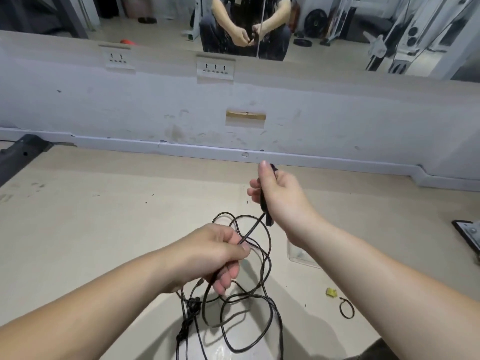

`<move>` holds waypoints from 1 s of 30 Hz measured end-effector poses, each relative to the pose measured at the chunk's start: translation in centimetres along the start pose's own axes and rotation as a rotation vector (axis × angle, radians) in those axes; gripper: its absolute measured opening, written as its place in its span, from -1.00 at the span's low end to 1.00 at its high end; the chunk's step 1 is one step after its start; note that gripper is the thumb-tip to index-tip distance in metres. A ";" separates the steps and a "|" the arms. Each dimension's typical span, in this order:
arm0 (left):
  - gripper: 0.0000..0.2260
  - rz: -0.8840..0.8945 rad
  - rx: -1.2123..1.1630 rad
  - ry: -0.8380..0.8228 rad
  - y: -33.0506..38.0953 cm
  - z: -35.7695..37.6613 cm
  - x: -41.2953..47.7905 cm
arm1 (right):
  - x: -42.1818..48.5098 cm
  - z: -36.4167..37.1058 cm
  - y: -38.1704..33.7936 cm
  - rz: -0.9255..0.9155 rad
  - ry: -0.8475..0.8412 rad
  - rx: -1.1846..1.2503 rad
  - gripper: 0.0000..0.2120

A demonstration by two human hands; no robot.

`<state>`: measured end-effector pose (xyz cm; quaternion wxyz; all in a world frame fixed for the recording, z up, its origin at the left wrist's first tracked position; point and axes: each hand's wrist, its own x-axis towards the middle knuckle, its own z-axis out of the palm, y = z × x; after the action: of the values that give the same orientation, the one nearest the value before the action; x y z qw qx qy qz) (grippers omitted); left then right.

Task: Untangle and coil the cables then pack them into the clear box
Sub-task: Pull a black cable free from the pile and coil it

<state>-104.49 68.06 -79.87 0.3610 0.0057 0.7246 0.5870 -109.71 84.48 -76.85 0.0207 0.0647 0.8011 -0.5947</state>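
Black cables (193, 306): tangled, uncoiled, hanging below left hand (215, 253), which pinches one strand. Right hand (280, 196) grips plug end above. Coiling and packing into clear box (298, 254) outstanding.

My left forearm (104, 302) and right forearm (376, 276) are bare from the wrist back to the edge of view; my sleeves end somewhere higher up. My left hand (215, 253) and right hand (281, 193) are bare as well. The fingers (223, 280) are rounded at the tips, and the thumbnails that show are short and plain. In the mirror (78, 16) on the wall, my reflection (278, 19) wears a light short-sleeved top (220, 5) and dark grey trousers (207, 29). A patch of dark cloth (376, 350) at the bottom right edge may be the same trousers.
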 end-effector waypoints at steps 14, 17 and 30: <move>-0.85 0.554 0.116 0.598 2.2 -5.1 -2.0 | -2.6 0.8 -1.3 0.071 -0.608 -0.080 -0.38; -0.76 0.446 0.039 0.537 1.5 -5.2 -1.6 | -3.4 0.9 -2.0 0.181 -0.829 0.168 -0.53; -0.89 -0.024 0.151 -0.037 -1.1 0.9 -0.9 | 1.0 -0.3 0.3 0.090 -0.013 0.178 -0.73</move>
<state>-102.89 68.10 -80.45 0.3799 0.0349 0.7602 0.5259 -110.67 84.95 -77.19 0.0466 0.0984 0.7414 -0.6622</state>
